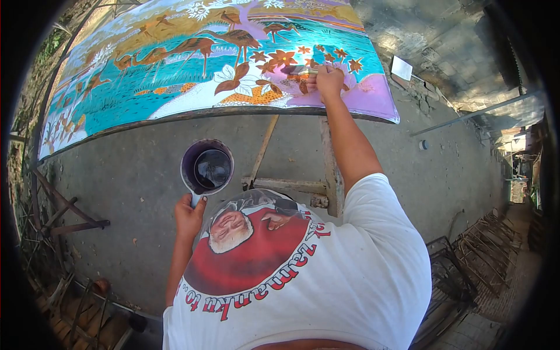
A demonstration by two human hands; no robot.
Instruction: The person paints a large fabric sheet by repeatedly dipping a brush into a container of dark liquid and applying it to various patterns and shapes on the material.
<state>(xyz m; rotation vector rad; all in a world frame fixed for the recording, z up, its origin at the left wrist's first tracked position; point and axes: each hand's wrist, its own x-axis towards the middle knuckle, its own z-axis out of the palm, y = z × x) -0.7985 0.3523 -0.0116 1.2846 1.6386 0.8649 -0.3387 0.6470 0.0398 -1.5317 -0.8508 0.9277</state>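
Our left hand [189,217] closed round the handle of the cup [207,167] of dark dye, near left, our right hand [328,81] pinched a brush [304,72] — tip on the far cloth [175,87], right side.

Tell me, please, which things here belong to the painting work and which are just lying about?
In use: painted cloth, brush in right hand, cup of purple dye in left hand, wooden stand.
Lying about: white paper, metal pipe, wire racks.
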